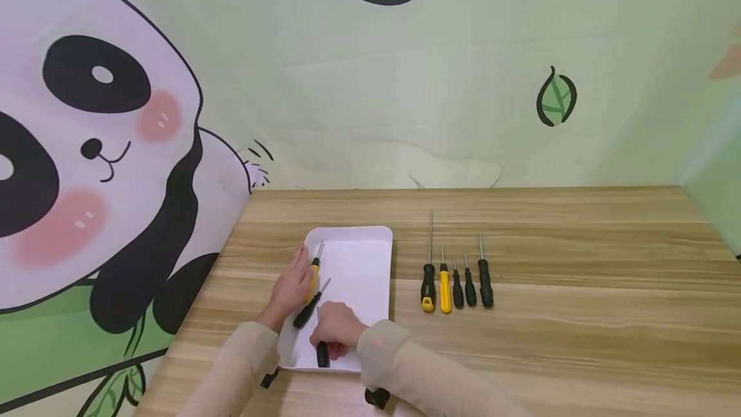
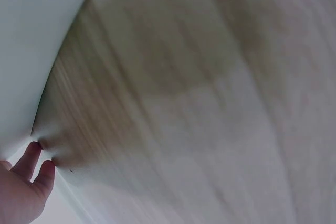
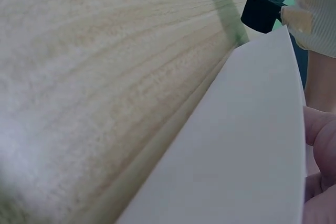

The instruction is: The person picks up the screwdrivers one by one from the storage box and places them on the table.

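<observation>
A white tray (image 1: 361,275) lies on the wooden table in the head view. Inside it are a yellow-and-black screwdriver (image 1: 314,270) along the left wall and a black screwdriver (image 1: 309,311) lying aslant. My right hand (image 1: 340,327) is low in the tray, fingers curled round another black-handled screwdriver (image 1: 322,354) and partly covering it. My left hand (image 1: 292,285) rests on the tray's left rim with its fingers extended, partly hiding the yellow screwdriver. The left wrist view shows some fingertips (image 2: 32,148) by the tray's edge; the right wrist view shows the tray's outer wall (image 3: 226,145).
Right of the tray, several screwdrivers stand in a row, tips away from me: a long black-and-yellow one (image 1: 428,288), a yellow one (image 1: 444,291) and black ones (image 1: 485,285). The wooden table (image 1: 579,288) meets a panda-printed backdrop (image 1: 463,82) behind and at the left.
</observation>
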`<state>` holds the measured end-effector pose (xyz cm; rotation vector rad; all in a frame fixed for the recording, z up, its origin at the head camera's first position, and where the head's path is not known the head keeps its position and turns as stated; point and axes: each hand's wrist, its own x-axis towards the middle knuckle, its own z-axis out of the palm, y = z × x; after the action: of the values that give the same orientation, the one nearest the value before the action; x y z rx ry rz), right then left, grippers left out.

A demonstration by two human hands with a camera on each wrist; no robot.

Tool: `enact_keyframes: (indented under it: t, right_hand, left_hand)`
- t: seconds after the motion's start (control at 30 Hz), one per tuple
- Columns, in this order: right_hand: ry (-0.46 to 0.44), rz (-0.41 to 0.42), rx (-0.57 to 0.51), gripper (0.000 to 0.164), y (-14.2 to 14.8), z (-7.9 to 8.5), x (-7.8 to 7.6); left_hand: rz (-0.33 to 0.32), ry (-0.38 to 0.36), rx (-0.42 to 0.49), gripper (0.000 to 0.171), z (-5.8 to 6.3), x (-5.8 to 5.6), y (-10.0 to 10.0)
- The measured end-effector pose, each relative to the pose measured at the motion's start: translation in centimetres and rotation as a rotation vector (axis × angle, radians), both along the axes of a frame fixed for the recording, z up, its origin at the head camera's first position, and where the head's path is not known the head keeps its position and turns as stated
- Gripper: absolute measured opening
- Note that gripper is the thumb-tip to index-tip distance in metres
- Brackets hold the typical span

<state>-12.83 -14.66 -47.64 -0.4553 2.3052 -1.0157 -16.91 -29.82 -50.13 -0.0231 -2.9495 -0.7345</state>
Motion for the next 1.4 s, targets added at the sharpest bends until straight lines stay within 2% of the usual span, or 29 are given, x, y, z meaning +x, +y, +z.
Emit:
enact_keyframes:
  t: [0.27,0.5,0.63,0.77,1.03,1.4]
  right_hand:
    - [-0.136,-0.082,-0.086,0.019,0.4,0.0,0.0]
    - [-0.275,-0.112,-0.135,0.017,1.0,0.0,-0.2]
    - [-0.358,-0.127,-0.200,0.008,1.2,-0.3,-0.3]
    - [-0.406,-0.140,-0.268,0.008,1.4,-0.5,-0.5]
    - [-0.424,-0.145,-0.394,0.012,2.3,0.1,-1.3]
    - [-0.435,-0.129,-0.457,0.016,4.6,1.9,-2.6]
  left_hand:
    - [-0.005,0.017,-0.006,0.051,0.3,0.1,0.1]
    - [-0.012,0.045,0.003,0.051,0.0,0.1,0.0]
    - [-0.007,0.038,0.016,0.052,0.0,0.0,0.1]
    - [-0.009,0.039,0.018,0.052,0.0,0.0,0.1]
    - [-0.015,0.041,0.010,0.052,-0.2,-0.1,-0.1]
    - [-0.002,0.023,0.021,0.052,-0.2,-0.1,-0.1]
